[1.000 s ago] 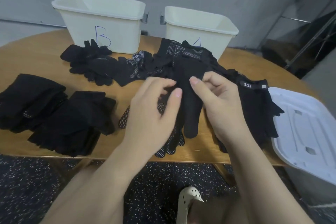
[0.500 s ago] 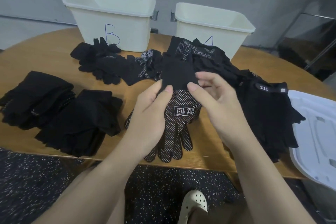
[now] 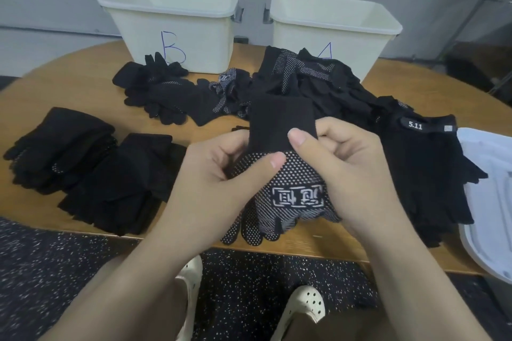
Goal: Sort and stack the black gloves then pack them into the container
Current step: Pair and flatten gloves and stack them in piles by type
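Note:
I hold a black glove with white grip dots [image 3: 293, 191] upright above the table's front edge, cuff up and fingers hanging down. My left hand [image 3: 221, 177] pinches its left side with the thumb on the dotted palm. My right hand [image 3: 343, 171] grips the cuff and right side, thumb on the cuff. Two stacks of black gloves [image 3: 91, 169] lie at the left. A loose heap of black gloves [image 3: 304, 83] spreads behind my hands. Two cream containers stand at the back, one marked B [image 3: 177, 25] and one marked A [image 3: 332, 28].
A pile of black fingerless gloves with a 5.11 tag [image 3: 426, 163] lies at the right. Beside it a white lid [image 3: 493, 202] overhangs the round wooden table [image 3: 69, 86]. My feet in white clogs [image 3: 304, 304] show on the speckled floor below.
The glove was turned from its plain back to its dotted palm facing me. Both hands drew it nearer and closed tighter on the cuff and palm.

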The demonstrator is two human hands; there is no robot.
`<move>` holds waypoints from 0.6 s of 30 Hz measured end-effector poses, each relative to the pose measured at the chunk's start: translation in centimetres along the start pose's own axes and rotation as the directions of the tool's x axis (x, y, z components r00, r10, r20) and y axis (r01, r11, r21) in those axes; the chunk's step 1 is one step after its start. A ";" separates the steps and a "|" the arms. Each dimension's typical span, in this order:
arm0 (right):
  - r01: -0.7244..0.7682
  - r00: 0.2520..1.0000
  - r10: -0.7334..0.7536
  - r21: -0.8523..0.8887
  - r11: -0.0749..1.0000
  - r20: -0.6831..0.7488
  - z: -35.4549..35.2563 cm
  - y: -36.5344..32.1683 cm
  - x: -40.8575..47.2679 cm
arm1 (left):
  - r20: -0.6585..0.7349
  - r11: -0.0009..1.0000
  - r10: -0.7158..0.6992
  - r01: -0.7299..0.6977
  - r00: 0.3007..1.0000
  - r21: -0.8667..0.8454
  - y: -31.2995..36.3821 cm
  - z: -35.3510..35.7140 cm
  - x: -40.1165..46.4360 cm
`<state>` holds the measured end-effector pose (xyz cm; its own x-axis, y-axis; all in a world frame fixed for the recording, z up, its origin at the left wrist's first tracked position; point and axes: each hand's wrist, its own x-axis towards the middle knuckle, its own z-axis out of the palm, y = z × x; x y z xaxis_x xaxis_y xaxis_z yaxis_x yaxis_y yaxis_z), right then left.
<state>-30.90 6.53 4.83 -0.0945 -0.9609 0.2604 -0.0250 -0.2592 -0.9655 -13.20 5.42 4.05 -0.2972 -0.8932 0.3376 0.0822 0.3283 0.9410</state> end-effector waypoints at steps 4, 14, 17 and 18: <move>-0.149 0.986 0.139 0.107 0.983 0.095 -0.9 -0.4 -0.6 | -0.004 0.999 -0.040 0.040 0.999 0.019 -1.7 -0.5 -0.3; -0.113 0.994 0.100 -0.448 0.887 -0.054 0.9 4.8 3.3 | -0.070 0.883 -0.446 0.452 0.892 0.128 -4.2 -1.9 2.5; -0.139 0.990 0.113 -0.473 0.870 -0.083 1.3 5.8 4.5 | -0.117 0.876 -0.440 0.455 0.890 0.163 -4.4 -2.6 2.8; -0.141 0.990 0.114 -0.486 0.863 -0.085 1.6 5.8 4.8 | -0.119 0.875 -0.434 0.450 0.893 0.181 -4.5 -2.8 2.8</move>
<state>-29.92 0.26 0.47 -0.1810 -0.9723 0.1482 -0.4917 -0.0410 -0.8698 -11.76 0.57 0.86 -0.1874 -0.9767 -0.1043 -0.2337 -0.0588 0.9705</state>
